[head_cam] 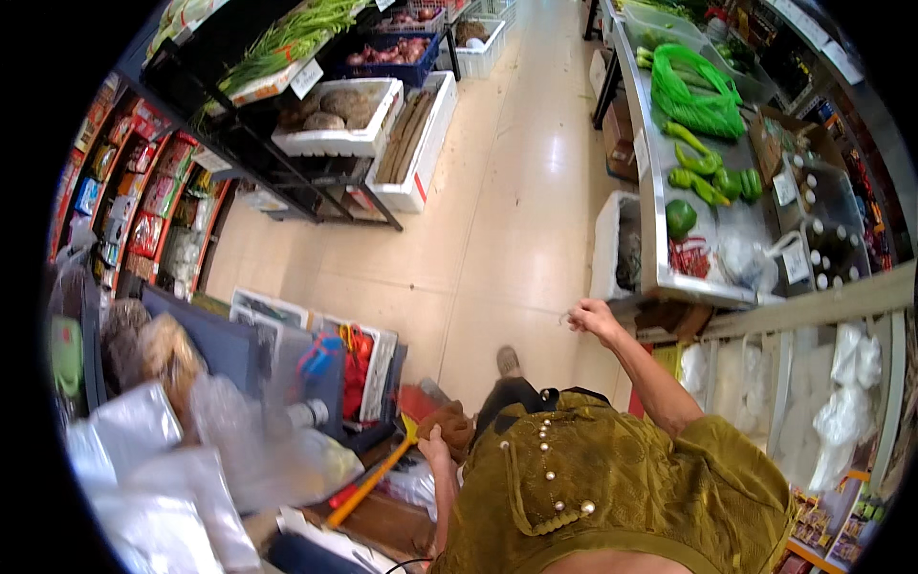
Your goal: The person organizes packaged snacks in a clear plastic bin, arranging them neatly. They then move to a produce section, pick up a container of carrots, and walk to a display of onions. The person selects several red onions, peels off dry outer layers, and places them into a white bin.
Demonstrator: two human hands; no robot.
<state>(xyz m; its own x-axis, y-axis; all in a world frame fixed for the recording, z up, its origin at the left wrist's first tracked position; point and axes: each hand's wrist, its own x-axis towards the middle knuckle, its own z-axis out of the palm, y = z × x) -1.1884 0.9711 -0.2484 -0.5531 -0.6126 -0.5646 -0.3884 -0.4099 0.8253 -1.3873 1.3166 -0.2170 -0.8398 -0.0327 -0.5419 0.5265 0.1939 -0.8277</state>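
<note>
My left hand (434, 445) grips a bunched brown cloth (450, 425) at my left side, beside a dustpan with an orange-yellow handle (371, 482). My right hand (594, 317) is raised over the tiled floor, fingers curled, with a thin small item that I cannot make out at the fingertips. Just past that hand is the corner of a metal-edged table (706, 281). On it lie green peppers (699, 168), a round green vegetable (680, 218) and a green plastic bag (694, 90) of vegetables.
A tiled aisle (502, 215) runs ahead. To its left, a black rack (315, 194) bears foam boxes (337, 118) and a blue crate of onions (391, 54). A foam box (615, 244) stands by the right table. Plastic bags (165, 495) lie heaped at the lower left.
</note>
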